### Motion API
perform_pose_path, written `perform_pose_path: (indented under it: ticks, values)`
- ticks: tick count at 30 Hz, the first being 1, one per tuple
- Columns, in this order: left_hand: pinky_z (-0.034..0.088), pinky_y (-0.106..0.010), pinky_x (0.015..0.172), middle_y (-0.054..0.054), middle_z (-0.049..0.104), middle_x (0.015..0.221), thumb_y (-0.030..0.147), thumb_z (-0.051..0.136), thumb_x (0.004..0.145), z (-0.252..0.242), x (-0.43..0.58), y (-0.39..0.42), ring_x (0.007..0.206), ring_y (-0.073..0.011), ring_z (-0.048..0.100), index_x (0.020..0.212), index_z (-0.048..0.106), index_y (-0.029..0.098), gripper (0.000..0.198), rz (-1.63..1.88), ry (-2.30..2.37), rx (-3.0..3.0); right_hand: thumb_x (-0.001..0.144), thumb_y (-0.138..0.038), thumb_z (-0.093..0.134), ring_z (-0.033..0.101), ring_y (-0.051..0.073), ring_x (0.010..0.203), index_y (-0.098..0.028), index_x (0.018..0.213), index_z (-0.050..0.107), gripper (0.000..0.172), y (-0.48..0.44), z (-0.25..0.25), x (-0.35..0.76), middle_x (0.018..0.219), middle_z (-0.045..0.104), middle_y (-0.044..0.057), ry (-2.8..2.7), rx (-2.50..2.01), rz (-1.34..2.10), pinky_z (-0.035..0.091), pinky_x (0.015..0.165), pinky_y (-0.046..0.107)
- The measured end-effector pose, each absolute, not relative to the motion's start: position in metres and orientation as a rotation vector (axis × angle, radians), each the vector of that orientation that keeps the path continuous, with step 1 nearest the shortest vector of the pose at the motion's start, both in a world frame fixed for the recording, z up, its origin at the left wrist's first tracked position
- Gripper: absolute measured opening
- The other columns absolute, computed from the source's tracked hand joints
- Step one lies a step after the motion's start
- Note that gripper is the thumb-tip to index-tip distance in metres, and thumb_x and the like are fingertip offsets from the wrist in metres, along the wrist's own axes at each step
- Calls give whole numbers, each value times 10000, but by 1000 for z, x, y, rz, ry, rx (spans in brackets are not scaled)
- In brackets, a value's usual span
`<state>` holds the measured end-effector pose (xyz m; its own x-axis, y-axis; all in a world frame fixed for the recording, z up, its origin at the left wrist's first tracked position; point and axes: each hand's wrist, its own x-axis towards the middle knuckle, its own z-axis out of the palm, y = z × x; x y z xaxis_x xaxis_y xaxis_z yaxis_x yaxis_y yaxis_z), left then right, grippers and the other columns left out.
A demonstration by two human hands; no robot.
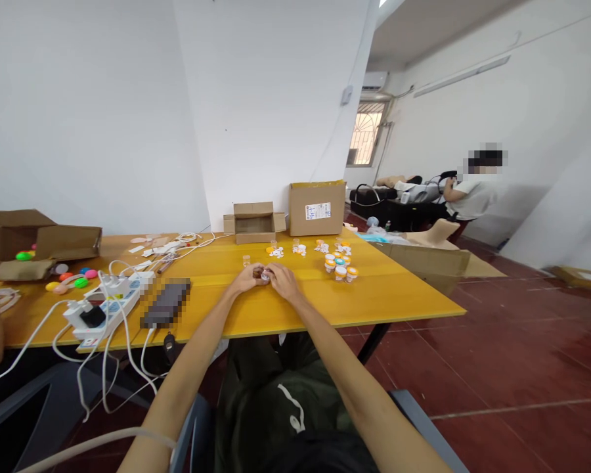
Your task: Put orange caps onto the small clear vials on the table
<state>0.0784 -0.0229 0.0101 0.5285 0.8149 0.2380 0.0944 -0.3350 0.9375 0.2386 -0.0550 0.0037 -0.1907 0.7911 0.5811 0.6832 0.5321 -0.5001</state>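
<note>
Touching left hand [247, 278], right hand [284, 280]: jar [264, 276]

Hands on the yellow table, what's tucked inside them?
A small pale object shows between the left hand and right hand. Fingers cover most of it, so its kind cannot be told.

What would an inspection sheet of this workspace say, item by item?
Surface: yellow table, flat, on dark legs.
Job's things: small item, too small to identify; lidded jars beyond the right hand.
Clutter: cardboard boxes, coloured discs, a dark device.
Hands: left hand and right hand together pinch the small item.
Cables: white cables from a power strip, hanging over the edge.
Surroundings: red floor; a seated person behind.
</note>
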Motion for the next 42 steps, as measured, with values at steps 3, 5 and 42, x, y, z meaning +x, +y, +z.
perform_pose_path:
  ticks: [3, 5, 42]
  values:
    - [492, -296, 820, -33, 700, 901, 206, 793, 618, 11, 79, -23, 849, -164, 643, 896, 653, 167, 314, 915, 772, 1800, 887, -217, 544, 620, 208, 894, -259, 852, 671, 137, -54, 3, 238, 922, 704, 45, -1938, -1199, 161, 453, 771, 291]
    - [493, -293, 816, -36, 705, 904, 206, 788, 623, 11, 79, -23, 857, -168, 643, 907, 661, 168, 314, 916, 778, 1817, 885, -212, 545, 619, 203, 891, -262, 847, 666, 137, -53, 2, 239, 916, 705, 40, -1941, -1181, 151, 454, 764, 287]
    - [482, -289, 803, -27, 703, 880, 213, 814, 602, 7, 80, -18, 822, -157, 630, 881, 676, 163, 316, 907, 772, 1809, 893, -251, 542, 607, 205, 898, -267, 864, 659, 122, -49, -2, 241, 924, 701, 33, -1921, -1175, 170, 443, 762, 285]
